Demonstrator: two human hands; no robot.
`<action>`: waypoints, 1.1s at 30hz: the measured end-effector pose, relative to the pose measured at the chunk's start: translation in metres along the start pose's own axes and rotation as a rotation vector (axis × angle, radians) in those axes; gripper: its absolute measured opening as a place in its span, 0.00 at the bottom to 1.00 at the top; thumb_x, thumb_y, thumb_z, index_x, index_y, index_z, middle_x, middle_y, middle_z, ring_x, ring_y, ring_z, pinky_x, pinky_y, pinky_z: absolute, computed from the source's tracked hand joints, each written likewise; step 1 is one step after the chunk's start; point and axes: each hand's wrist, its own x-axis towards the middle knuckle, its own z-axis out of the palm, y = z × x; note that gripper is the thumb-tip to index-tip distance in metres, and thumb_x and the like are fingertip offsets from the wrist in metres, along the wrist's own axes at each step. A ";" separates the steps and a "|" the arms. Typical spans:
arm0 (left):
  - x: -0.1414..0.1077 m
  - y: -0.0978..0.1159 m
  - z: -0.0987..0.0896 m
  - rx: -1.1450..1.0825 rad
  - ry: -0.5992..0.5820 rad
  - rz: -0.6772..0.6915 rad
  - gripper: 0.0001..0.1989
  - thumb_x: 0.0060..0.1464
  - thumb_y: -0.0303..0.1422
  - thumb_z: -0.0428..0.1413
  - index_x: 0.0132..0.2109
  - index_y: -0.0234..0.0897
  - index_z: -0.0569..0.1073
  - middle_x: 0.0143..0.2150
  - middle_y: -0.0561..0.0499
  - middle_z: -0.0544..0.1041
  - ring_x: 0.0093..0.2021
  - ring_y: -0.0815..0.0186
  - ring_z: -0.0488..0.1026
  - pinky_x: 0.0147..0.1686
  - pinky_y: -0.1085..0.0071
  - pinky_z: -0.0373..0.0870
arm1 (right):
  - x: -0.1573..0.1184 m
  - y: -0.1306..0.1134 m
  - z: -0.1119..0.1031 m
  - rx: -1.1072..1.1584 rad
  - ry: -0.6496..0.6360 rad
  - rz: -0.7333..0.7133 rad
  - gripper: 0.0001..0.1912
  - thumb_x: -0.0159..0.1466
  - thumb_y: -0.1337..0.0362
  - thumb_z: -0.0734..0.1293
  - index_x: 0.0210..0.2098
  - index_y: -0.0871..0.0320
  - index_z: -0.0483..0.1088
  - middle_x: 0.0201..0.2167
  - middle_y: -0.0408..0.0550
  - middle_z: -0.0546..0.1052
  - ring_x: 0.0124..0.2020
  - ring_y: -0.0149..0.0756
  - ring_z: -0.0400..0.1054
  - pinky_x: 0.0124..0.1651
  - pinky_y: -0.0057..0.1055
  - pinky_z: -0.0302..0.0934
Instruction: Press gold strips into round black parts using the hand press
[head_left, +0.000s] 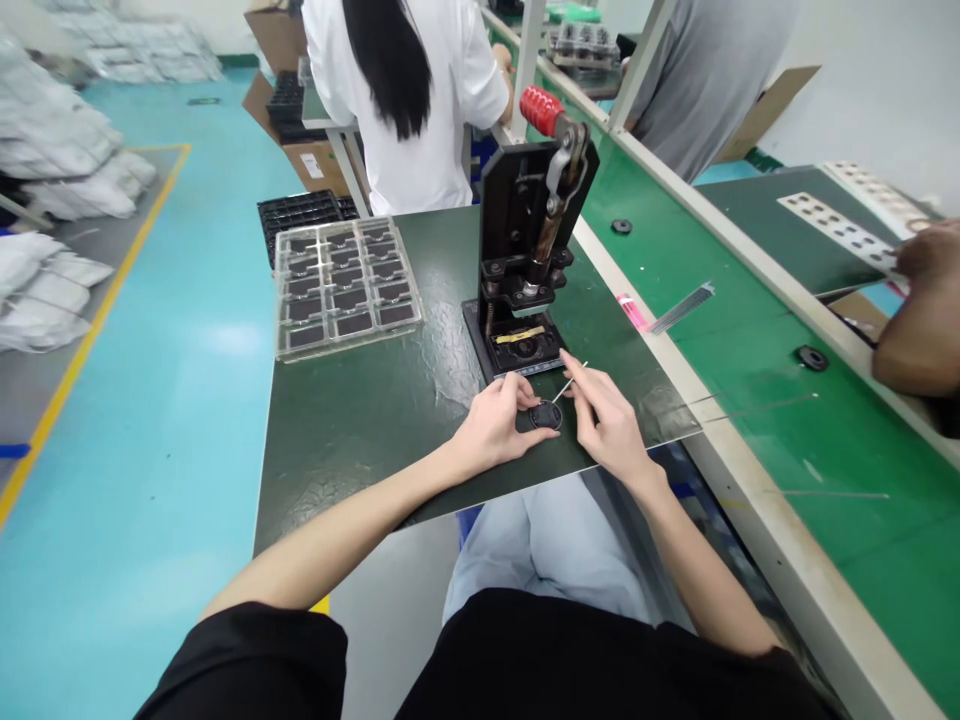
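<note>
Between the thumb and fingers of my left hand [504, 418] is a small round black part [546, 415], held just over the dark green table. My right hand [604, 415] pinches a thin pale stick [571, 382], whose lower end meets the upper edge of the round part. Right behind both hands stands a black hand press [517, 230] with a red grip [541, 108] on its raised lever. A yellowish strip [520, 335] lies across the press base.
A clear tray [346, 285] of flat dark pieces sits at the table's left. Along the right runs a green conveyor [750, 370] carrying round black parts and thin strips. Beyond the table stands a person in a white shirt [405, 100]; another person's arm [922, 310] reaches in at far right.
</note>
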 end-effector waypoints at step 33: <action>0.001 0.004 -0.003 0.014 -0.038 0.001 0.29 0.46 0.40 0.75 0.43 0.43 0.62 0.41 0.52 0.79 0.43 0.58 0.81 0.46 0.60 0.80 | -0.002 -0.003 0.004 0.047 0.008 0.004 0.21 0.72 0.69 0.64 0.64 0.54 0.71 0.42 0.50 0.85 0.40 0.38 0.81 0.48 0.37 0.77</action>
